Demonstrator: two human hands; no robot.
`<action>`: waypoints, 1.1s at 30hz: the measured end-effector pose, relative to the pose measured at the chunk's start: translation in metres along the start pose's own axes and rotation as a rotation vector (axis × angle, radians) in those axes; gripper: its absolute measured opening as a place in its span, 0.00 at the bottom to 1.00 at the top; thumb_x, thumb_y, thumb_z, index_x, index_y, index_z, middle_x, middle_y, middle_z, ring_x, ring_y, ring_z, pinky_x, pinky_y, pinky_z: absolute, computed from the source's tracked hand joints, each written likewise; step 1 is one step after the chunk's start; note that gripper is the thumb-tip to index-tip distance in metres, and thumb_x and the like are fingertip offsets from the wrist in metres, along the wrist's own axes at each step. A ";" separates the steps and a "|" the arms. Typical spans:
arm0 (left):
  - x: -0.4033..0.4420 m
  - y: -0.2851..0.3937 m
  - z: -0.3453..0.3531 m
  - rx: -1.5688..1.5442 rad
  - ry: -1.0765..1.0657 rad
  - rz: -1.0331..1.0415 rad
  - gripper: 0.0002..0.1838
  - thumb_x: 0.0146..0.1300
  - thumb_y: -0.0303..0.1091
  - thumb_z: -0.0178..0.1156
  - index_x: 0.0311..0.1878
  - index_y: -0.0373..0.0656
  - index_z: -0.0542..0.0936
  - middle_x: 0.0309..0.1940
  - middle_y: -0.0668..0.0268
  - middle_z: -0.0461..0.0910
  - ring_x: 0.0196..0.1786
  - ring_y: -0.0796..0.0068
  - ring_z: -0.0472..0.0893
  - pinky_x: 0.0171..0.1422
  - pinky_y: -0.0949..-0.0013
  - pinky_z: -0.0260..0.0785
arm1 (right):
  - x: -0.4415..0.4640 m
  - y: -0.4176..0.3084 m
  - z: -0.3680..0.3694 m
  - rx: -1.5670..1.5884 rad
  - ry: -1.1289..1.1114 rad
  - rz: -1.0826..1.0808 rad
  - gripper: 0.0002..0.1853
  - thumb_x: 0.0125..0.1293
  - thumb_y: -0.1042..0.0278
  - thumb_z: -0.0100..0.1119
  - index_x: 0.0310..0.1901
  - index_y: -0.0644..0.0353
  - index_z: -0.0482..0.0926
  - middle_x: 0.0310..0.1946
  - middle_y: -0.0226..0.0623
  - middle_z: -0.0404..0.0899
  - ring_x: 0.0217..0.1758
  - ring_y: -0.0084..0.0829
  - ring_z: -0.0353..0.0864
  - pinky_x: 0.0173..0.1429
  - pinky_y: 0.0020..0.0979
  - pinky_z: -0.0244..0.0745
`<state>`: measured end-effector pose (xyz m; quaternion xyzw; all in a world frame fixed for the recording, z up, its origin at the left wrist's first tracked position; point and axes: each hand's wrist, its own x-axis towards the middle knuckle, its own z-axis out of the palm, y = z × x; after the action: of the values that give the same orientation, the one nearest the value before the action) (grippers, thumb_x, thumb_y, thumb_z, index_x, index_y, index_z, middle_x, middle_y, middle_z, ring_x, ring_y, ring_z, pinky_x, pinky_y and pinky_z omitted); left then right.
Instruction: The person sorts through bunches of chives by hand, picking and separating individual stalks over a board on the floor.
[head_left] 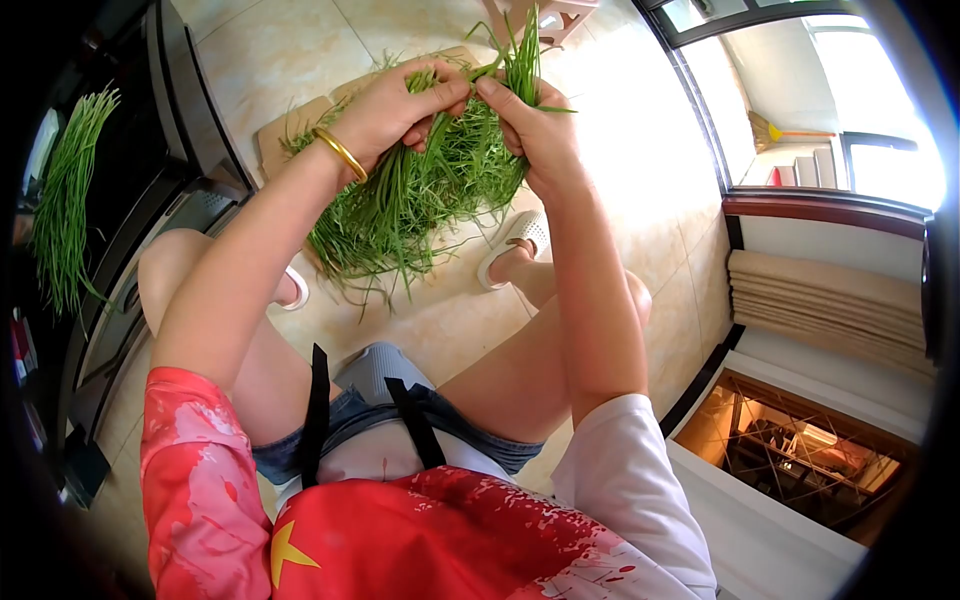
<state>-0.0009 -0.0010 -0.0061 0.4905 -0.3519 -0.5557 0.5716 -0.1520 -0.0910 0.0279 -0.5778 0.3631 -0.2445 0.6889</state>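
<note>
Long thin green chives fill both of my hands above the floor. My left hand point(405, 108), with a gold bangle point(340, 153) at its wrist, is closed around a bunch whose leaves hang down. My right hand point(535, 130) grips more chives point(522, 62) that stick up past its thumb. The two hands are close together, thumbs and fingertips almost meeting. Below them a loose, tangled pile of chives point(400, 225) lies spread over a piece of cardboard point(275, 135). The fingers partly hide where the stems are held.
A neat bundle of chives point(72, 200) lies on the dark cabinet point(140, 130) at left. A pink plastic stool point(550, 18) stands beyond the pile. White clogs point(530, 232) are on my feet, beside the pile. A glazed door frame point(700, 120) rises at right.
</note>
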 end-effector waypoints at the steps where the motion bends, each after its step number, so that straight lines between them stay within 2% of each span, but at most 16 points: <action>1: 0.000 0.002 0.001 -0.043 -0.001 -0.007 0.13 0.65 0.45 0.60 0.42 0.46 0.75 0.29 0.75 0.75 0.17 0.91 0.61 0.23 0.82 0.58 | 0.002 0.002 -0.007 -0.079 -0.004 0.021 0.14 0.59 0.63 0.66 0.42 0.62 0.80 0.28 0.29 0.80 0.23 0.15 0.69 0.27 0.19 0.64; 2: 0.000 0.003 0.001 -0.085 -0.001 -0.014 0.12 0.66 0.44 0.58 0.42 0.46 0.74 0.31 0.75 0.76 0.16 0.93 0.60 0.22 0.83 0.57 | 0.003 0.004 -0.013 -0.157 -0.008 0.043 0.13 0.59 0.64 0.66 0.41 0.61 0.80 0.26 0.28 0.80 0.19 0.13 0.65 0.23 0.18 0.59; 3: 0.001 0.003 0.001 -0.086 -0.003 -0.015 0.12 0.66 0.44 0.58 0.42 0.46 0.74 0.31 0.75 0.76 0.16 0.93 0.60 0.22 0.83 0.57 | 0.002 0.003 -0.017 -0.157 -0.006 0.043 0.13 0.59 0.64 0.66 0.41 0.61 0.80 0.26 0.28 0.80 0.19 0.13 0.65 0.23 0.18 0.59; 5: 0.002 0.001 0.000 -0.133 -0.055 -0.028 0.10 0.66 0.42 0.58 0.42 0.47 0.74 0.32 0.76 0.75 0.17 0.94 0.60 0.23 0.83 0.59 | -0.001 0.003 -0.024 -0.137 -0.039 0.093 0.11 0.59 0.64 0.66 0.41 0.60 0.80 0.27 0.27 0.81 0.16 0.11 0.58 0.20 0.17 0.50; 9: 0.007 -0.006 -0.002 -0.246 -0.025 -0.033 0.10 0.66 0.41 0.58 0.43 0.47 0.74 0.33 0.76 0.75 0.17 0.93 0.60 0.23 0.83 0.60 | -0.005 0.003 -0.032 -0.184 0.001 0.061 0.12 0.59 0.64 0.66 0.40 0.60 0.80 0.28 0.28 0.82 0.17 0.11 0.60 0.20 0.17 0.52; 11: 0.013 -0.012 -0.009 -0.389 0.107 0.036 0.09 0.67 0.41 0.57 0.43 0.47 0.74 0.33 0.75 0.75 0.17 0.93 0.60 0.24 0.82 0.60 | -0.004 0.006 -0.041 -0.280 0.040 0.034 0.12 0.59 0.63 0.66 0.41 0.61 0.80 0.28 0.28 0.83 0.17 0.11 0.60 0.20 0.17 0.52; 13: 0.020 -0.016 -0.020 -0.455 0.132 0.050 0.10 0.66 0.40 0.58 0.45 0.47 0.74 0.32 0.76 0.75 0.17 0.93 0.60 0.23 0.82 0.60 | -0.006 0.002 -0.049 -0.254 0.048 0.041 0.12 0.59 0.64 0.66 0.41 0.61 0.80 0.28 0.29 0.83 0.17 0.11 0.60 0.20 0.17 0.52; 15: 0.023 -0.015 -0.022 -0.084 0.133 0.006 0.15 0.64 0.40 0.61 0.50 0.45 0.75 0.33 0.76 0.74 0.18 0.92 0.61 0.23 0.82 0.60 | -0.007 -0.001 -0.054 -0.137 0.077 0.071 0.11 0.60 0.64 0.65 0.40 0.61 0.80 0.29 0.31 0.83 0.16 0.11 0.58 0.19 0.17 0.51; 16: 0.020 -0.013 -0.015 0.071 0.142 0.047 0.21 0.59 0.42 0.66 0.52 0.44 0.75 0.34 0.73 0.75 0.19 0.90 0.64 0.22 0.80 0.62 | -0.007 -0.001 -0.053 -0.118 0.086 0.080 0.11 0.60 0.64 0.65 0.40 0.61 0.80 0.29 0.31 0.83 0.15 0.11 0.56 0.18 0.17 0.49; 19: 0.015 -0.024 0.001 0.270 0.193 0.042 0.25 0.57 0.43 0.68 0.55 0.44 0.75 0.35 0.73 0.74 0.20 0.89 0.66 0.22 0.79 0.62 | -0.009 0.002 -0.048 -0.117 0.061 0.094 0.10 0.60 0.64 0.65 0.40 0.60 0.80 0.29 0.31 0.83 0.15 0.11 0.56 0.18 0.17 0.49; 21: 0.015 -0.022 0.007 0.249 0.192 0.053 0.24 0.57 0.45 0.68 0.54 0.47 0.76 0.33 0.75 0.73 0.21 0.89 0.67 0.22 0.79 0.61 | -0.009 0.005 -0.045 -0.119 0.037 0.105 0.10 0.60 0.64 0.65 0.39 0.60 0.80 0.29 0.31 0.83 0.15 0.10 0.56 0.19 0.18 0.49; 23: 0.014 -0.014 0.010 0.131 0.097 -0.004 0.18 0.61 0.44 0.64 0.50 0.46 0.77 0.18 0.79 0.66 0.15 0.90 0.59 0.19 0.80 0.54 | -0.008 0.010 -0.039 -0.197 0.015 0.125 0.11 0.60 0.64 0.65 0.40 0.61 0.80 0.30 0.32 0.83 0.18 0.12 0.63 0.22 0.19 0.56; 24: 0.015 -0.016 0.011 0.131 0.097 -0.004 0.18 0.61 0.44 0.64 0.50 0.46 0.77 0.18 0.79 0.66 0.15 0.90 0.59 0.19 0.80 0.54 | -0.007 0.014 -0.034 -0.213 0.022 0.081 0.12 0.61 0.63 0.65 0.41 0.61 0.78 0.28 0.31 0.83 0.14 0.10 0.56 0.17 0.16 0.48; 27: 0.020 -0.022 0.008 0.105 0.196 -0.004 0.15 0.62 0.45 0.64 0.45 0.46 0.77 0.12 0.80 0.62 0.14 0.89 0.59 0.18 0.79 0.52 | -0.007 0.013 -0.028 -0.225 0.028 0.079 0.12 0.60 0.63 0.65 0.40 0.61 0.78 0.28 0.32 0.83 0.14 0.10 0.56 0.18 0.16 0.49; 29: 0.022 -0.024 0.002 0.106 0.183 0.055 0.16 0.61 0.46 0.64 0.39 0.44 0.76 0.13 0.75 0.67 0.12 0.86 0.63 0.16 0.77 0.55 | -0.007 0.010 -0.026 -0.227 0.026 0.080 0.12 0.60 0.63 0.65 0.40 0.61 0.78 0.28 0.32 0.83 0.14 0.10 0.56 0.18 0.16 0.49; 33: 0.022 -0.020 0.007 0.054 0.226 0.059 0.15 0.63 0.47 0.62 0.39 0.45 0.77 0.10 0.76 0.64 0.12 0.86 0.63 0.16 0.77 0.54 | -0.006 0.012 -0.028 -0.239 0.026 0.075 0.13 0.60 0.63 0.65 0.41 0.62 0.78 0.28 0.31 0.83 0.14 0.10 0.56 0.18 0.16 0.49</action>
<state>-0.0104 -0.0214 -0.0258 0.5547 -0.3141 -0.4704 0.6103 -0.1787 -0.1006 0.0154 -0.6384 0.4201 -0.1809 0.6191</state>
